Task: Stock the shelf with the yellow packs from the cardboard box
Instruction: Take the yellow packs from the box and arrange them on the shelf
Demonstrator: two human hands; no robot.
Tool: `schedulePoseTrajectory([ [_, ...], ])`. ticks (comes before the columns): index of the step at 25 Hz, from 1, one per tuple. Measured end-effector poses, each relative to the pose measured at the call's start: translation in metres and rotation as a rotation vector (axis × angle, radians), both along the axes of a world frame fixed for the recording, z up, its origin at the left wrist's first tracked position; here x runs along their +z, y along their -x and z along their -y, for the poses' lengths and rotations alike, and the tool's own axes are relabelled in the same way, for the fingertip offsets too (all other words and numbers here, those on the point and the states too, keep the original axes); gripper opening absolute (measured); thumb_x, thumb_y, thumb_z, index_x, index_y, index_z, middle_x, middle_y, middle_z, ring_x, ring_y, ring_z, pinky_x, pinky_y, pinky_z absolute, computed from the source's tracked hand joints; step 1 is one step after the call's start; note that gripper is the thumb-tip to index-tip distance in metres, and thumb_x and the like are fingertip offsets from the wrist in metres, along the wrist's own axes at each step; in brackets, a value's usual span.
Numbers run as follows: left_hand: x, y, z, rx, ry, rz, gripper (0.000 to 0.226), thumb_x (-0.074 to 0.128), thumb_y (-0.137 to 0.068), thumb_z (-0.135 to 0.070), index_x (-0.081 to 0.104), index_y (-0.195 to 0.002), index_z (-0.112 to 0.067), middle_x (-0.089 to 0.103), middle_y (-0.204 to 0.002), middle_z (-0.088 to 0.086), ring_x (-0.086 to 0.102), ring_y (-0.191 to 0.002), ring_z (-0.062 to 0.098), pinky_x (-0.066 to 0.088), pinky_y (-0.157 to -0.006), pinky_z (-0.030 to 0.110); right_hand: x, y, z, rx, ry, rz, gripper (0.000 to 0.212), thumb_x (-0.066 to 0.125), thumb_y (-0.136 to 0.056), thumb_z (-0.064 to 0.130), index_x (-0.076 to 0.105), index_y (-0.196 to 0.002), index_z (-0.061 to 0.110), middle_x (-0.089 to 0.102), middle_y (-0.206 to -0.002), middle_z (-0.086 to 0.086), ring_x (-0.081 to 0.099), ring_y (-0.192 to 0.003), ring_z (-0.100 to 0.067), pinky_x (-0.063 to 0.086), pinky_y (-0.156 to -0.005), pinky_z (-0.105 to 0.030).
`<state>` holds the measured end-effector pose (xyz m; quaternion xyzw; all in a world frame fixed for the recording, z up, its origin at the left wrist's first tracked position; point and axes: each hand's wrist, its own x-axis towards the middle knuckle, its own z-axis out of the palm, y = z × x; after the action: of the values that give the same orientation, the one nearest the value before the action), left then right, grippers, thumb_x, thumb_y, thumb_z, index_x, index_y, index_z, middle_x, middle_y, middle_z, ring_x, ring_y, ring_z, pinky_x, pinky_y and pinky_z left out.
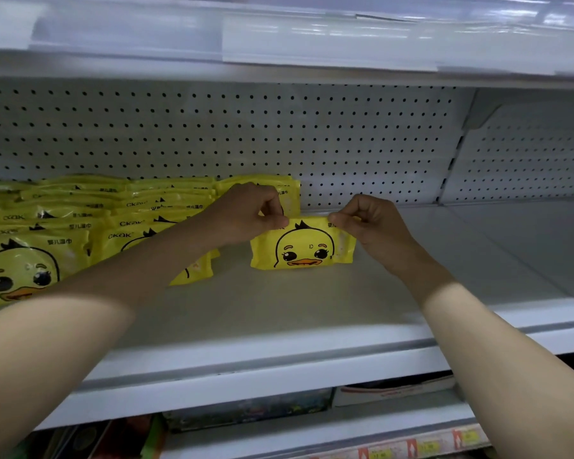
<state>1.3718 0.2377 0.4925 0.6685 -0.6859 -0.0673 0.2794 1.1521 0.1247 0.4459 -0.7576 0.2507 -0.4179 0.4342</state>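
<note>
Standing upright on the shelf (312,313): one pack (304,248), yellow, duck face forward, its lower edge apparently resting on the shelf.

Hands: the left hand (249,210) pinches the pack's top-left corner between thumb and forefinger. The right hand (368,223) pinches the top-right corner the same way. The other fingers of both are curled in. Neither holds anything else.

Left of the pack: stocked packs (80,223), several overlapping rows leaning back, running to the frame's left edge. The nearest row stands just beside the pack, partly hidden by the left forearm. Behind the pack and slightly left: a back row (289,188) standing against the pegboard (345,144).

Right of the pack: bare shelf out to the upright divider, and a further bare bay beyond it.

Above the pack: upper shelf (279,44) with blank label strips.

Below the pack: lower shelf with boxed goods (246,412) and price tags (424,447), too blurred to read.

Box: not in view, so the remaining supply cannot be told.

Progress, as judged: the left portion is filled, and the pack in hand seems to start a new column. Release is not yet done. Roughly half of this bay is left to fill.
</note>
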Motion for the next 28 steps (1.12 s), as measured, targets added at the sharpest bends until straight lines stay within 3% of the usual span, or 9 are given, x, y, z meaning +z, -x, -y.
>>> schedulePoseTrajectory([
  [3, 0.006, -0.002, 0.0, 0.027, -0.185, 0.169, 0.073, 0.084, -0.066, -0.05, 0.045, -0.124, -0.028, 0.055, -0.101, -0.008, 0.054, -0.093, 0.011, 0.044, -0.07, 0.023, 0.006, -0.022, -0.001, 0.0, 0.047, 0.002, 0.014, 0.075, -0.086, 0.01, 0.065, -0.079, 0.004, 0.071, -0.081, -0.011, 0.065, -0.078, -0.017, 0.051, -0.072, -0.028],
  [5, 0.005, -0.008, 0.004, 0.089, -0.251, 0.367, 0.085, 0.084, -0.062, -0.053, 0.04, -0.131, -0.03, 0.051, -0.103, -0.005, 0.051, -0.094, 0.015, 0.045, -0.069, 0.03, 0.009, -0.038, 0.002, 0.013, 0.077, -0.026, 0.012, 0.076, -0.085, 0.012, 0.066, -0.082, 0.005, 0.071, -0.082, -0.005, 0.066, -0.079, -0.014, 0.052, -0.075, -0.03],
  [7, 0.004, -0.019, 0.009, 0.154, -0.25, 0.444, 0.082, 0.084, -0.062, -0.051, 0.043, -0.128, -0.027, 0.048, -0.098, -0.004, 0.051, -0.089, 0.017, 0.042, -0.064, 0.03, 0.012, -0.052, 0.007, 0.043, 0.094, -0.113, 0.018, 0.08, -0.081, 0.016, 0.068, -0.091, 0.009, 0.072, -0.091, 0.0, 0.068, -0.088, -0.009, 0.053, -0.082, -0.027],
  [10, 0.003, -0.037, 0.018, 0.229, -0.244, 0.45, 0.081, 0.086, -0.061, -0.051, 0.046, -0.127, -0.024, 0.045, -0.103, 0.003, 0.047, -0.089, 0.02, 0.042, -0.069, 0.031, 0.011, -0.069, 0.01, 0.048, 0.149, -0.309, 0.051, 0.09, -0.069, 0.026, 0.064, -0.113, 0.029, 0.067, -0.109, 0.008, 0.061, -0.106, -0.003, 0.05, -0.087, -0.018],
  [14, 0.0, -0.049, 0.03, 0.299, -0.244, 0.496, 0.082, 0.083, -0.062, -0.056, 0.046, -0.127, -0.02, 0.049, -0.115, 0.012, 0.051, -0.104, 0.029, 0.039, -0.077, 0.033, 0.009, -0.094, 0.016, -0.005, 0.341, -0.473, 0.082, 0.091, -0.066, 0.028, 0.05, -0.137, 0.029, 0.055, -0.127, 0.002, 0.049, -0.115, -0.006, 0.039, -0.092, -0.021],
  [18, -0.002, -0.049, 0.037, 0.364, -0.236, 0.503, 0.08, 0.08, -0.066, -0.056, 0.045, -0.126, -0.016, 0.049, -0.119, 0.015, 0.046, -0.112, 0.031, 0.039, -0.087, 0.036, 0.004, -0.11, 0.026, -0.087, 0.419, -0.611, 0.087, 0.087, -0.069, 0.032, 0.043, -0.143, 0.025, 0.049, -0.129, -0.006, 0.046, -0.123, -0.022, 0.042, -0.097, -0.032],
  [21, -0.008, -0.049, 0.04, 0.4, -0.183, 0.511, 0.081, 0.08, -0.067, -0.055, 0.046, -0.127, -0.014, 0.052, -0.121, 0.014, 0.045, -0.116, 0.03, 0.039, -0.088, 0.037, 0.003, -0.115, 0.027, -0.145, 0.438, -0.671, 0.087, 0.084, -0.072, 0.038, 0.039, -0.146, 0.023, 0.046, -0.137, -0.008, 0.042, -0.129, -0.024, 0.042, -0.101, -0.036],
  [24, -0.014, -0.044, 0.036, 0.437, -0.118, 0.576, 0.084, 0.079, -0.067, -0.056, 0.044, -0.131, -0.015, 0.051, -0.13, 0.01, 0.038, -0.127, 0.03, 0.038, -0.099, 0.041, 0.003, -0.108, 0.022, -0.205, 0.48, -0.713, 0.087, 0.082, -0.075, 0.042, 0.037, -0.147, 0.022, 0.045, -0.142, -0.009, 0.038, -0.134, -0.026, 0.04, -0.104, -0.039],
  [28, -0.013, -0.026, 0.009, 0.492, -0.077, 0.477, 0.083, 0.079, -0.069, -0.053, 0.043, -0.137, -0.02, 0.043, -0.137, 0.008, 0.036, -0.129, 0.029, 0.037, -0.102, 0.041, 0.018, -0.081, 0.009, -0.233, 0.538, -0.742, 0.087, 0.082, -0.074, 0.04, 0.038, -0.148, 0.024, 0.045, -0.146, -0.009, 0.034, -0.137, -0.028, 0.036, -0.104, -0.038],
])
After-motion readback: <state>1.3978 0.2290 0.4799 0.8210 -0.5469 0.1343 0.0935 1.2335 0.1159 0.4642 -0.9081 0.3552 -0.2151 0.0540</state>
